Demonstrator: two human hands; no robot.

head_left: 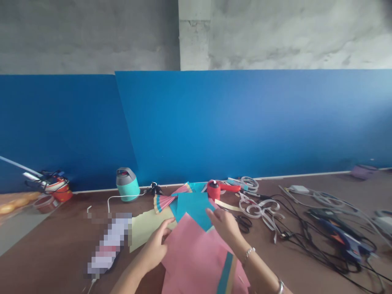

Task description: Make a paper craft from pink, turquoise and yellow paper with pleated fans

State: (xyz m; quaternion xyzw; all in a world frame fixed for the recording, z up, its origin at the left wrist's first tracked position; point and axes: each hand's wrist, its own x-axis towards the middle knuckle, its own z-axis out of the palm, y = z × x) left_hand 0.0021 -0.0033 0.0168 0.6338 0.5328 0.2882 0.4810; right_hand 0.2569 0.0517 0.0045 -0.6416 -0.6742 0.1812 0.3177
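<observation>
My left hand (157,246) is at the left edge of the pink paper (194,255), index finger stretched out and thumb apart from it. My right hand (225,223), with a bracelet on its wrist, has its bent fingers closed at the right edge of a blue paper sheet (192,208). That sheet lies above the pink paper, and its lower corner points toward me. A pale yellow sheet (142,228) lies left of them, partly behind my left hand. Folded striped paper fans (165,202) lie behind. A blue and tan strip (226,271) rests on the pink paper.
Black scissors (244,223) and curled white strips (260,210) lie right of my hand. A red tool (214,190) and a teal container (128,185) stand near the blue partition (229,122). Cables and a blue glue gun (346,241) are at right; a blurred-out phone-like object (110,245) at left.
</observation>
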